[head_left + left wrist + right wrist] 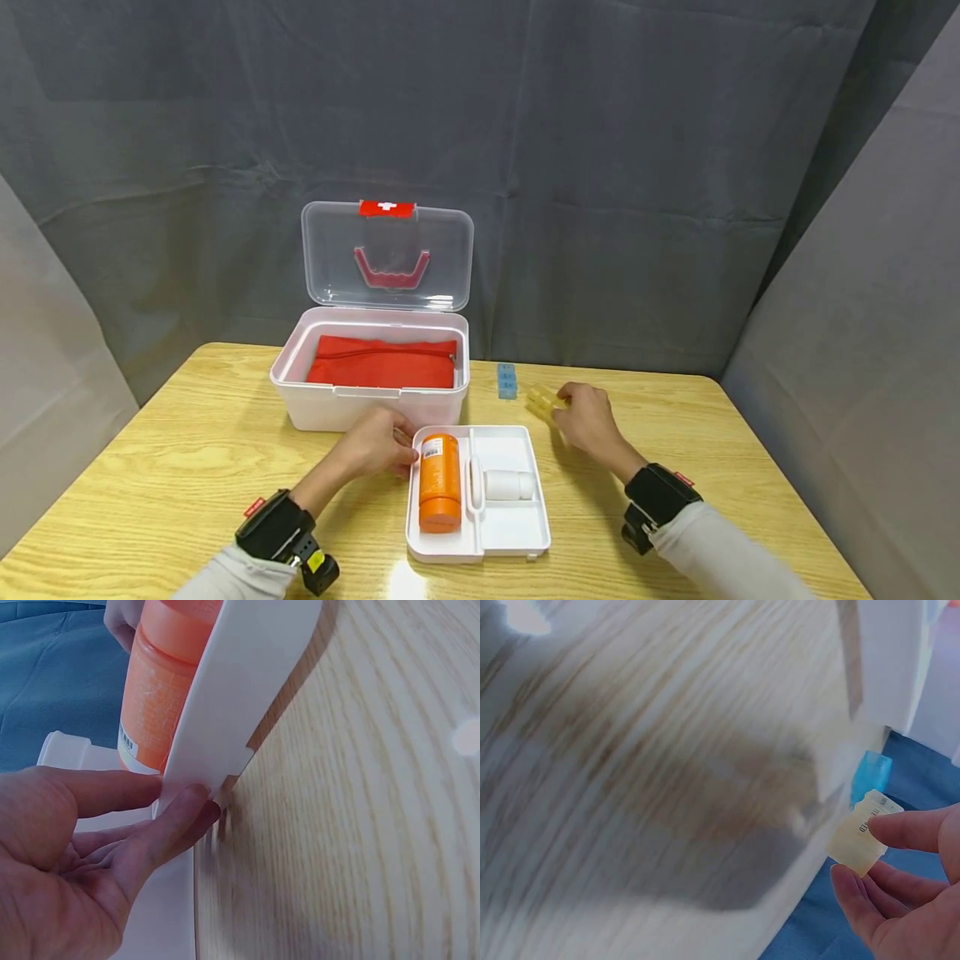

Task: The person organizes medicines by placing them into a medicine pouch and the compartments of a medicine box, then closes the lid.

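Note:
A white divided tray (pixel 513 533) lies on the table, its centre handle upright. An orange bottle (pixel 439 483) lies in its left compartment and a small white bottle (pixel 508 485) on the right. My left hand (pixel 378 446) pinches the tray's left rim, thumb against the outer wall in the left wrist view. Between its thumb and fingers, my right hand (pixel 588 417) holds a translucent yellow pill organizer (pixel 864 836) with lettering on its lids. A similar blue pill organizer (pixel 507 381) lies just left of it on the table.
Behind the tray stands a white first-aid box (pixel 367 404) with a red zip pouch (pixel 382 363) inside. Its clear lid (pixel 330 267) is raised. A grey curtain (pixel 600 208) hangs behind the wooden table (pixel 225 442), with pale panels at both sides.

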Demonstrator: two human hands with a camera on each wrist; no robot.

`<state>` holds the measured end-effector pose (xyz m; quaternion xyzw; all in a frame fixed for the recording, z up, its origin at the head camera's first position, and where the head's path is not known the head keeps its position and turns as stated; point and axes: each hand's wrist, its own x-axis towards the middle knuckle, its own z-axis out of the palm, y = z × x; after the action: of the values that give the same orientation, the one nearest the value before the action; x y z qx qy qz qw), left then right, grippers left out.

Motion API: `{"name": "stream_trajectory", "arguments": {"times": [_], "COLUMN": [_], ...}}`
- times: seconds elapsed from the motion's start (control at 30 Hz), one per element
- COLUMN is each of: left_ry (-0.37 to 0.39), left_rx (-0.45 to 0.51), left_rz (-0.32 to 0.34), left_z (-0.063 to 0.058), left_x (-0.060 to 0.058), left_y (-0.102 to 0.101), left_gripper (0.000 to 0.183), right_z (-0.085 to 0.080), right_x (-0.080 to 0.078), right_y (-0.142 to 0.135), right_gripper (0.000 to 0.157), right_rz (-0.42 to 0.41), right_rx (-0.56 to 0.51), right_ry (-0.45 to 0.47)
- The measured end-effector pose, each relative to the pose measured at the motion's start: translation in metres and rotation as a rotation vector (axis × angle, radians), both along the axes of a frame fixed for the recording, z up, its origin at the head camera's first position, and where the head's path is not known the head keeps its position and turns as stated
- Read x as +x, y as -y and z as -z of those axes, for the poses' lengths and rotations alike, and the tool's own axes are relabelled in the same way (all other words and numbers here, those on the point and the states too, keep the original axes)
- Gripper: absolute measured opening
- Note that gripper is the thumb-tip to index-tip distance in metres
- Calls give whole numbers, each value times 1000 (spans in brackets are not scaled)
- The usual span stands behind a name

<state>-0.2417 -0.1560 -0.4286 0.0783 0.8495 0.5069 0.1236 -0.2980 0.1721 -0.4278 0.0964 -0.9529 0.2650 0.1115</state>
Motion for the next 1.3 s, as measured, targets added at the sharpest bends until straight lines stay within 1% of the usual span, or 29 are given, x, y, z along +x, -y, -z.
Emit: {"name": "stream_trajectory", "arguments": {"times": [0.17,0.33,0.87,1.07,1.3], "left_ry": [6,4,11,6,9], "left_rx": [-12,-10,-15,-13,-13], "left_rz": [-8,-5,-11,4,0], "left_z": [0,1,-1,-3,-4], "left_x": [1,1,3,3,3], "left_y": [-1,0,-1,0,-1], "left_gripper": [22,23,22,21,22], "right_z": [-8,-14,-37,-45,-53], "right_x": [5,13,47,60,75], "right_y": [-4,-3,17,25,31], "right_gripper": [30,27,23,21,19], "right_rz": [-16,-23,-118,-159,-226], "right_rx": [-12,-19,-63,-58,-37], "right_ry": [-10,-7,34,63,132]}}
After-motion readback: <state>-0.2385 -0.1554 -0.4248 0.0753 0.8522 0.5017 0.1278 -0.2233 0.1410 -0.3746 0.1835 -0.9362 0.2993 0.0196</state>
